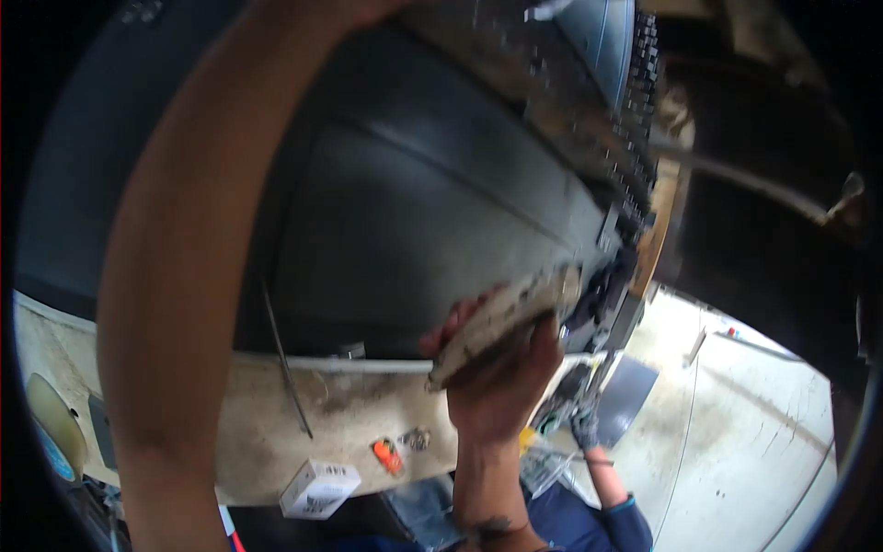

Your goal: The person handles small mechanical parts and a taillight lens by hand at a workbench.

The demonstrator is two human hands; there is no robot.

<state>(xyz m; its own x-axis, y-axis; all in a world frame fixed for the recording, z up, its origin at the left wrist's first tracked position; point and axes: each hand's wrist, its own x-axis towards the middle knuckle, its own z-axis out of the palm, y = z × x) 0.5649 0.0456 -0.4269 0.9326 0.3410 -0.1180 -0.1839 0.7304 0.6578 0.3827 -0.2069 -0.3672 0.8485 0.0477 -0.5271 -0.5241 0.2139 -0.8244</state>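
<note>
In the head view, my right hand (pixel 501 386) is closed around a dirty, pale oblong block (pixel 506 322), its fingers wrapped along the far side and the thumb on the near side. The block is held tilted in front of a large dark panel (pixel 395 212); its exact kind does not show. My left arm stretches up the left side across that panel. At the top edge my left hand (pixel 363 11) is blurred and mostly cut off, close to a dark strip with small bright studs (pixel 552 83); its fingers are hidden.
On the beige surface below lie a thin rod (pixel 287 368), an orange object (pixel 387 455) and a white box (pixel 320 489). At lower right is another person's gloved hand (pixel 586 428) with a navy sleeve, beside a grey sheet (pixel 629 400). A dark structure (pixel 754 202) stands right.
</note>
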